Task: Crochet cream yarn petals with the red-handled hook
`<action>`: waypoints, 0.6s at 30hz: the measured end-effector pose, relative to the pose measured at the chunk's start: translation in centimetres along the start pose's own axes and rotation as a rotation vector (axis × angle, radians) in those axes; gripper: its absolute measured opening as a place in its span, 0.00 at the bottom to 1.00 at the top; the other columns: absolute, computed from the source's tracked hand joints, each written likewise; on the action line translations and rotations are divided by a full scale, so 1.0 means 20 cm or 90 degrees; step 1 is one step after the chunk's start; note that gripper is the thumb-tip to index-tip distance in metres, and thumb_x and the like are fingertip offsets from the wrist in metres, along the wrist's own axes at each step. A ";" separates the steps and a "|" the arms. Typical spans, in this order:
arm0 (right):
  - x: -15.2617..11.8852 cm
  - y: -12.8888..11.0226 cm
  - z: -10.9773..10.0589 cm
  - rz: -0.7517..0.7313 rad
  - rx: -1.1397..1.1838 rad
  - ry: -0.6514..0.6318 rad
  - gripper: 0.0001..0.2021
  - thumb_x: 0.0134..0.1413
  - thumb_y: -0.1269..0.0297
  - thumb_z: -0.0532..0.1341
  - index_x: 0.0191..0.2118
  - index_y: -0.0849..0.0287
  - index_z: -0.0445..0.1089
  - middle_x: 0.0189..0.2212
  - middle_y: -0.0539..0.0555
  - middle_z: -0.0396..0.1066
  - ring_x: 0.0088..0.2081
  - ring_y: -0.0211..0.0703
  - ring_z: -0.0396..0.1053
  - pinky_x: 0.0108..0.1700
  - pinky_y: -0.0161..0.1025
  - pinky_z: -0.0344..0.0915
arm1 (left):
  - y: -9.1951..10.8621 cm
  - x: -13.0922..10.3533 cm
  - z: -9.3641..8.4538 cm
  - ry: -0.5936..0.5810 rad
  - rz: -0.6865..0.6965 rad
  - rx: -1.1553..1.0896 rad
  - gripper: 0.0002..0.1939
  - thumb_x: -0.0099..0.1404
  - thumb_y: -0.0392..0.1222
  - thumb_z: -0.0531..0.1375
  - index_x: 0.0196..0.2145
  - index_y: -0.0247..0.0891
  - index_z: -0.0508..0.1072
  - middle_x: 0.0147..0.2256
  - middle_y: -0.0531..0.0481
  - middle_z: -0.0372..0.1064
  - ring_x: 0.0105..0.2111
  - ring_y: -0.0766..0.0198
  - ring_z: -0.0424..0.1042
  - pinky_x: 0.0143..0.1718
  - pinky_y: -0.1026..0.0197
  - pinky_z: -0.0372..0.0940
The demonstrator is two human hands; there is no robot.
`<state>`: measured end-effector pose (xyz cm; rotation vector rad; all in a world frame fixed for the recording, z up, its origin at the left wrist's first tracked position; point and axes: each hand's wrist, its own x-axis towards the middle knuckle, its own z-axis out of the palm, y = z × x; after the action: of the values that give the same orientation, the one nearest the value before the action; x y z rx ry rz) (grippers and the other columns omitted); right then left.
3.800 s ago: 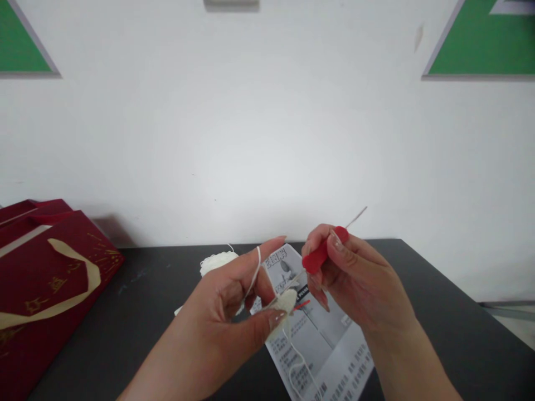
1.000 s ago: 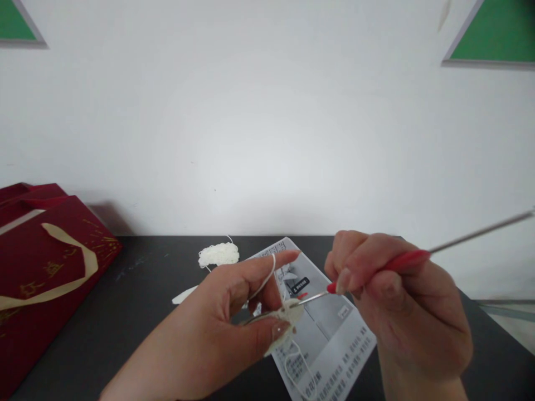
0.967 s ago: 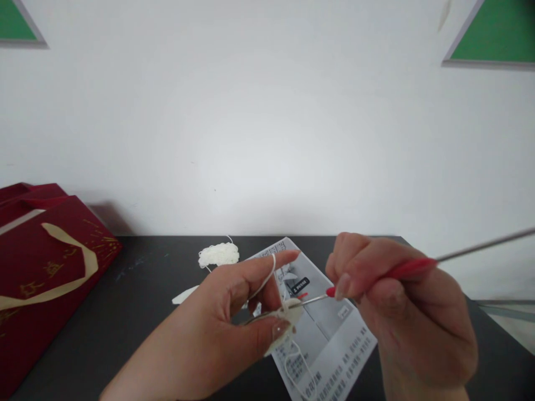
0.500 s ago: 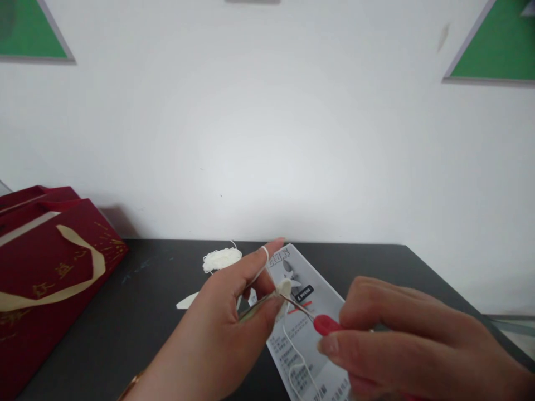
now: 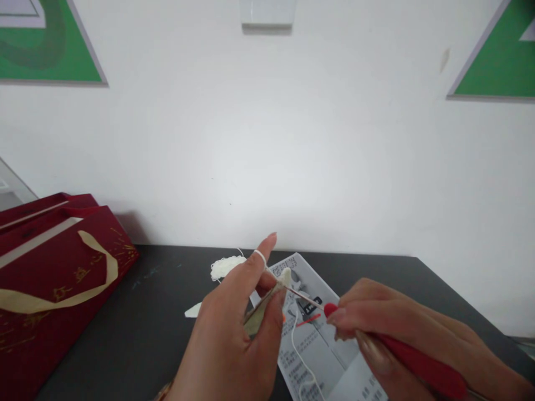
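My left hand pinches a small cream crochet piece between thumb and fingers, with white yarn looped round its raised index finger. My right hand is closed on a crochet hook with a red handle. The hook's metal shaft runs left to the crochet piece, and its tip is hidden at the stitches. A loose yarn tail hangs down over a printed white box or booklet beneath the hands. Behind my left hand lies a bundle of white yarn.
A dark red gift bag with a cream ribbon handle stands at the left of the black table. A white pointed piece lies left of my left hand. The white wall rises behind the table.
The camera view has shifted, so the scene sits lower and further right. My right hand has turned, showing more of the red handle. My left index finger points up more steeply.
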<state>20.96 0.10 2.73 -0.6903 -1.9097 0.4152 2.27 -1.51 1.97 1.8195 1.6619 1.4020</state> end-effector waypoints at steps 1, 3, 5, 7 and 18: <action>-0.01 0.01 0.00 0.001 -0.031 0.018 0.09 0.55 0.70 0.62 0.41 0.50 0.73 0.32 0.50 0.77 0.28 0.37 0.75 0.26 0.25 0.70 | 0.01 0.01 0.01 -0.002 -0.034 -0.032 0.23 0.65 0.39 0.57 0.57 0.43 0.70 0.28 0.57 0.70 0.29 0.64 0.74 0.32 0.66 0.70; -0.02 0.03 -0.01 0.000 -0.084 0.035 0.12 0.53 0.70 0.63 0.43 0.49 0.73 0.34 0.50 0.78 0.30 0.38 0.76 0.29 0.25 0.71 | 0.01 0.01 0.02 -0.009 -0.086 -0.084 0.22 0.65 0.40 0.57 0.57 0.44 0.70 0.28 0.57 0.69 0.28 0.63 0.75 0.25 0.66 0.68; -0.02 0.04 -0.02 -0.022 -0.079 0.030 0.14 0.51 0.73 0.64 0.43 0.50 0.72 0.34 0.49 0.78 0.31 0.38 0.77 0.31 0.25 0.73 | 0.01 0.01 0.02 0.004 -0.094 -0.098 0.22 0.64 0.40 0.58 0.56 0.44 0.71 0.30 0.55 0.71 0.31 0.61 0.76 0.29 0.64 0.69; 0.00 0.05 -0.04 -0.053 -0.026 0.007 0.16 0.50 0.78 0.63 0.43 0.51 0.73 0.34 0.49 0.78 0.33 0.39 0.77 0.31 0.26 0.73 | 0.01 0.01 0.03 0.044 -0.074 -0.089 0.20 0.63 0.39 0.59 0.53 0.43 0.73 0.32 0.52 0.73 0.39 0.56 0.76 0.43 0.58 0.69; 0.07 0.20 0.01 -0.072 0.242 -0.014 0.18 0.49 0.83 0.63 0.41 0.54 0.80 0.37 0.56 0.79 0.34 0.44 0.78 0.31 0.33 0.75 | 0.04 0.03 0.10 0.154 -0.211 -0.504 0.20 0.53 0.38 0.70 0.45 0.46 0.79 0.29 0.56 0.69 0.36 0.60 0.75 0.45 0.59 0.67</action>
<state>21.47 4.10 1.42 -0.3280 -1.8101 0.6924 4.25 -0.46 1.82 0.9245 1.1549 1.8098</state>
